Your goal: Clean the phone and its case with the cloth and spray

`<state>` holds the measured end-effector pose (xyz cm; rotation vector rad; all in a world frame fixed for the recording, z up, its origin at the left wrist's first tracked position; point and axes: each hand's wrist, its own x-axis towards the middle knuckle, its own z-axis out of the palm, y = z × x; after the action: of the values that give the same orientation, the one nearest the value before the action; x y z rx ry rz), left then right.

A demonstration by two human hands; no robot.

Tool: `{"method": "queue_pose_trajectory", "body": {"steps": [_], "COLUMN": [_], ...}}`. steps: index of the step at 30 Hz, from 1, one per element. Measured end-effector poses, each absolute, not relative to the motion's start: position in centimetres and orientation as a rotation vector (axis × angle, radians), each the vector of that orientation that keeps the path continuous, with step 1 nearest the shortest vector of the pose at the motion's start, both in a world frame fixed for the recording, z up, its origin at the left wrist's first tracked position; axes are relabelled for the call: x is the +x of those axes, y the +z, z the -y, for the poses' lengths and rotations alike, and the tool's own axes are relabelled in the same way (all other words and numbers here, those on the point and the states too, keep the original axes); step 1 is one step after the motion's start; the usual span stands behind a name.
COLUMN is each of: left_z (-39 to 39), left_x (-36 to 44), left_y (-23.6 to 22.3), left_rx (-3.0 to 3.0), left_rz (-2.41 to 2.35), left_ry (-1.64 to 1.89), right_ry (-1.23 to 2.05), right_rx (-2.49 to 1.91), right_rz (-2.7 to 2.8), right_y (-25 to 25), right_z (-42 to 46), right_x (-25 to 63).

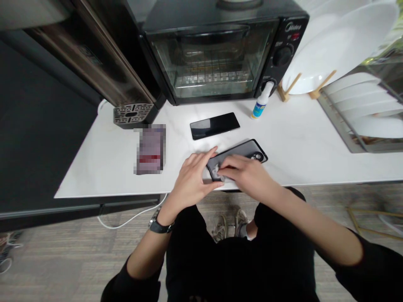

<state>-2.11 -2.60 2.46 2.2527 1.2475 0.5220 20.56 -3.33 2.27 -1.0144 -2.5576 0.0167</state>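
Note:
A phone case (241,150) with a black rim, a see-through grey back and a camera cutout lies on the white counter near its front edge. My left hand (192,178) grips its left end, thumb on the near edge and fingers at the far edge. My right hand (247,173) is closed in a pinch on a small crumpled white wipe (215,171), pressed against the case's left part. Just beyond the case lies a phone (215,125) with a dark screen. A small white spray bottle (262,102) with a blue label stands to the right of the phone.
A black toaster oven (217,63) stands at the back. To the left are a drink machine's drip tray (134,114) and a blurred-out purplish packet (151,149). White plates (340,46) stand in a wooden holder at right, beside a dish rack (343,130). The counter edge (113,196) is close to my legs.

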Motion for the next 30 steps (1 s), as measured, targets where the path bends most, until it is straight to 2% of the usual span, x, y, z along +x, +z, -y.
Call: {"method": "queue_pose_trajectory", "body": {"steps": [5, 10, 15, 18, 24, 27, 30], "left_z": [2.5, 2.5, 2.6, 2.6, 2.6, 2.5, 2.5], "left_x": [-2.3, -2.3, -2.2, -2.1, -2.2, -2.5, -2.6], "left_y": [2.5, 2.7, 2.6, 2.6, 2.4, 2.3, 2.2], "left_rx": [2.227, 2.226, 2.245, 2.252, 2.235, 2.216, 2.234], "left_rz": [-1.223, -1.244, -1.252, -1.258, -1.251, -1.240, -1.239], "left_ry": [0.534, 0.521, 0.523, 0.521, 0.549, 0.580, 0.579], "right_ry": [0.036, 0.048, -0.220, -0.288, 0.108, 0.179, 0.197], "right_rx": [-0.988, -1.004, -1.311, -1.398, -1.093, -1.053, -1.074], "right_rz": [2.625, 2.650, 2.541, 2.483, 2.455, 2.488, 2.436], "right_y": [2.1, 2.7, 3.1, 2.6, 1.3, 1.2, 1.1], "right_z": [3.6, 1.9, 0.8, 1.5, 3.7, 3.6, 2.4], "right_x": [18.2, 22.3, 27.9, 28.0, 20.1, 17.3, 18.1]}}
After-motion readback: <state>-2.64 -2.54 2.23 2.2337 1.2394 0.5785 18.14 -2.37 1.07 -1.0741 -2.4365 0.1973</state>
